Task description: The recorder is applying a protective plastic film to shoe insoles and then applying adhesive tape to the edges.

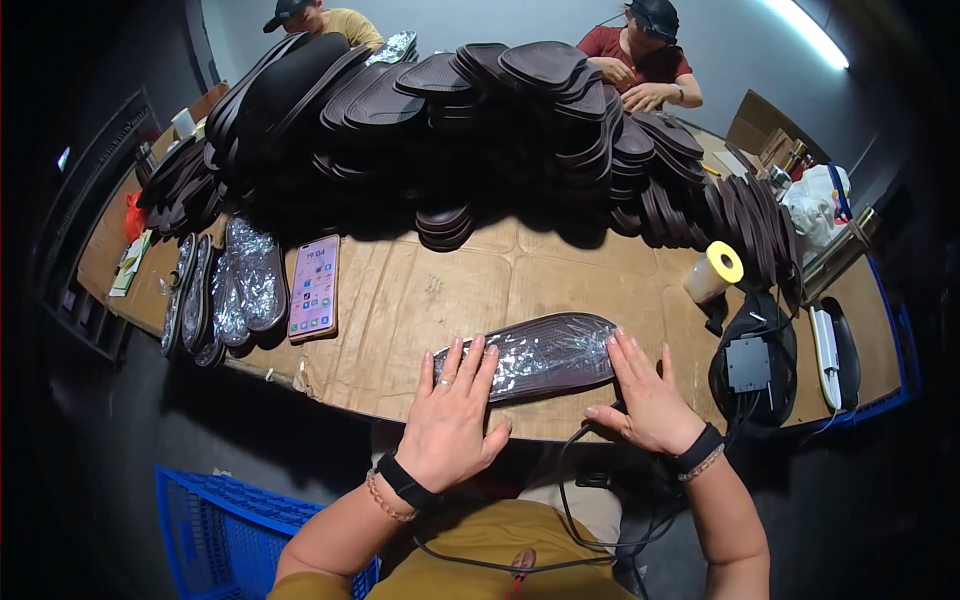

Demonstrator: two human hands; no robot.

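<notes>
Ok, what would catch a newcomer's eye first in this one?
The big heap of dark insoles across the far side of the cardboard-covered table. Then, at the near edge, the left hand and right hand pressed flat on a single foil-backed insole. A pink phone lies to their left.

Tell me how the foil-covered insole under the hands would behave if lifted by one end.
The insole looks thin and flat, so it would probably sag rather than stay stiff. It likely weighs little, as similar ones in the pile stack high. The crinkled foil may feel slick and crease easily under the left hand or right hand.
</notes>
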